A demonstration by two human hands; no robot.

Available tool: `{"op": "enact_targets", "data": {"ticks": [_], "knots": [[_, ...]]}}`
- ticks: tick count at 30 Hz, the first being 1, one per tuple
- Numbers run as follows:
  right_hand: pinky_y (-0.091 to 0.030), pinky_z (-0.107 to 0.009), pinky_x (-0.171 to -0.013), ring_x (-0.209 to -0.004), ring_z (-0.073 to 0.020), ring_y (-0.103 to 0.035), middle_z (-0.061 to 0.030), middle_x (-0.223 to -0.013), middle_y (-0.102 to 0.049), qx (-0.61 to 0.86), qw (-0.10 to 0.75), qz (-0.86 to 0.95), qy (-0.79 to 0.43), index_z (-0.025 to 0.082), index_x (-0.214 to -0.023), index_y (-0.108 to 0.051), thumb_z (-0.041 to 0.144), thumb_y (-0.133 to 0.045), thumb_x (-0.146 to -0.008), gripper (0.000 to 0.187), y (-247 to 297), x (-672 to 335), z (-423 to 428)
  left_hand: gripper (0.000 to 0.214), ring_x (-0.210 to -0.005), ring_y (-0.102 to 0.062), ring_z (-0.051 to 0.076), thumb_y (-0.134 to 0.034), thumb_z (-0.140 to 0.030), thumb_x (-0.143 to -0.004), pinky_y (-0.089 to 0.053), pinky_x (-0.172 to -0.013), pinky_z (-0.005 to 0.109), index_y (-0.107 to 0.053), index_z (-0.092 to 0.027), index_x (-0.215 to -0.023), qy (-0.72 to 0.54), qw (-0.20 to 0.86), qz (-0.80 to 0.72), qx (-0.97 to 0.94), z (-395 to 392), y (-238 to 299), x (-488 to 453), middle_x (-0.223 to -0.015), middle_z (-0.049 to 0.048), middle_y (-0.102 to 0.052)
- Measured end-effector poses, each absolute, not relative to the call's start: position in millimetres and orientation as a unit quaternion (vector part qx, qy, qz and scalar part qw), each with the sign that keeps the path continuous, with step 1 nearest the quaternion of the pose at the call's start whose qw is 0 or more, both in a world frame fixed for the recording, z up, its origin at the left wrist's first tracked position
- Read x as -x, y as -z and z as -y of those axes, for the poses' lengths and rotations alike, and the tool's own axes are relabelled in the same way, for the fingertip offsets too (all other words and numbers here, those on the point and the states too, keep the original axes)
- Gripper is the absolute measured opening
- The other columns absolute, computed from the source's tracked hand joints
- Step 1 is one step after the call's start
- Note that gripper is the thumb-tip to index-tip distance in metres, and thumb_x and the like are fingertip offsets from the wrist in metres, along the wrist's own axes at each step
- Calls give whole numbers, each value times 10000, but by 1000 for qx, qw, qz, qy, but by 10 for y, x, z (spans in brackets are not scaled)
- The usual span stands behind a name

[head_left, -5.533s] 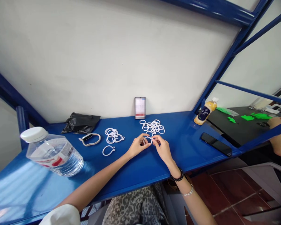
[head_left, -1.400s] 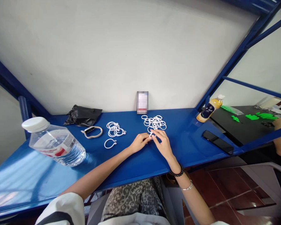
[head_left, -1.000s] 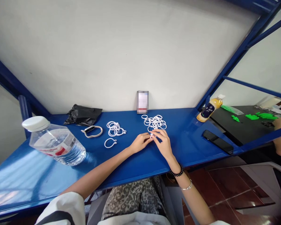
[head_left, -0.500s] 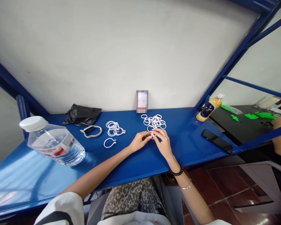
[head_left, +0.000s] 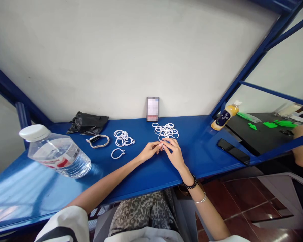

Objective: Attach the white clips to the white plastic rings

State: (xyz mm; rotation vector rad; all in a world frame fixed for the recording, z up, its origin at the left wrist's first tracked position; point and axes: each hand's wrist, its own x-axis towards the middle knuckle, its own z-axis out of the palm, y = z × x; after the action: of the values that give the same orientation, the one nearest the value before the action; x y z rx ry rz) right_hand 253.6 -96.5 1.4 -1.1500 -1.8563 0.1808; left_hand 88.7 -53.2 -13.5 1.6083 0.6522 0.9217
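Note:
My left hand and my right hand meet fingertip to fingertip over the blue table. Both are closed in a pinch on a white plastic ring, mostly hidden by the fingers. Just beyond the fingertips lies a pile of several white plastic rings. To the left of my left hand is a second, looser group of white rings, each with a small knob at the joint. A single ring lies nearer me, apart from that group.
A large water bottle stands at the left, near a pale-strapped watch and a black plastic bag. A phone with a blurred screen leans on the wall. At right are a juice bottle and a dark phone.
My fingertips have closed in tighter around the white ring, so less of it shows. The piles lie as before; the whole view has shifted very slightly.

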Motion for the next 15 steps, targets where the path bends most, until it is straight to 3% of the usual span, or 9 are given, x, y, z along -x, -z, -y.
{"op": "enact_targets", "data": {"ticks": [5, 15], "knots": [[-521, -419, -938, -1077, -227, -600, -59, -1119, -702, 467, 463, 750, -75, 274, -1112, -710, 213, -551, -921, 256, -6, -2534, 960, 474, -571, -436, 88, -640, -584, -788, -363, -584, 230, -689, -121, -879, -400, 591, -291, -638, 526, 130, -881, -660, -2, -555], [-511, -428, -955, -1066, -228, -631, -72, -1087, -713, 474, 483, 731, -89, 236, -1004, -681, 226, -585, -885, 153, -33, -2516, 976, 468, -592, -459, 96, -702, -566, -731, -379, -611, 243, -702, -119, -867, -404, 615, -295, -610, 535, 101, -884, -672, 6, -582]]}}
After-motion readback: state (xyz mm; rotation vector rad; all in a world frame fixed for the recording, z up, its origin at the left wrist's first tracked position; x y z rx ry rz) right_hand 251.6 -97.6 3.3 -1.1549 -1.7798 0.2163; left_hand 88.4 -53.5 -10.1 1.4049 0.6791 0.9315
